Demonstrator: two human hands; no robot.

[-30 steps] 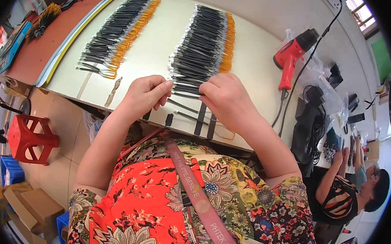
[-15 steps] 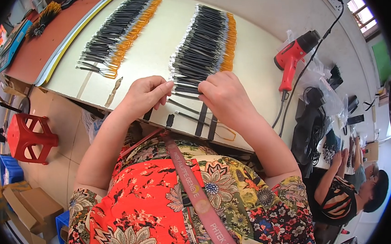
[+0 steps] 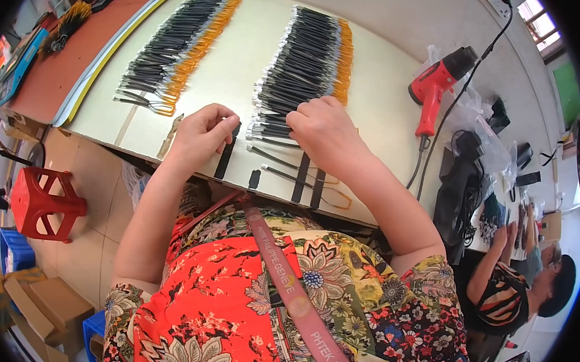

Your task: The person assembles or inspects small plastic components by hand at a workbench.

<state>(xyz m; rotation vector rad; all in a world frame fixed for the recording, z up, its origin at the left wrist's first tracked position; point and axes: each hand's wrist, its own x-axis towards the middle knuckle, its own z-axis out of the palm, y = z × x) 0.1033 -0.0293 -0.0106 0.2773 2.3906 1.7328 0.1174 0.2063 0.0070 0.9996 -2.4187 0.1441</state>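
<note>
My left hand (image 3: 203,136) hovers over the table's near edge, thumb and forefinger pressed together; whatever may be between them is too small to make out. My right hand (image 3: 327,131) is closed over the near end of a long row of black cables (image 3: 300,52) with orange wire loops at their right ends. Its curled fingers hide what they grip. Between my hands and the edge lie a loose black cable (image 3: 276,158) and another black cable (image 3: 290,177) with an orange loop. Black strips (image 3: 299,180) are stuck near the edge, one black strip (image 3: 227,160) beside my left hand.
A second row of black cables (image 3: 173,51) lies further left. At the right sits a red heat gun (image 3: 427,97), its cord trailing along the wall side. A red stool (image 3: 46,205) and cardboard box (image 3: 50,312) stand on the floor at left. Another person (image 3: 512,286) works at right.
My left hand has drawn back to the left, away from the cable row, uncovering the row's left ends and a black strip. My right hand has shifted slightly left and up.
</note>
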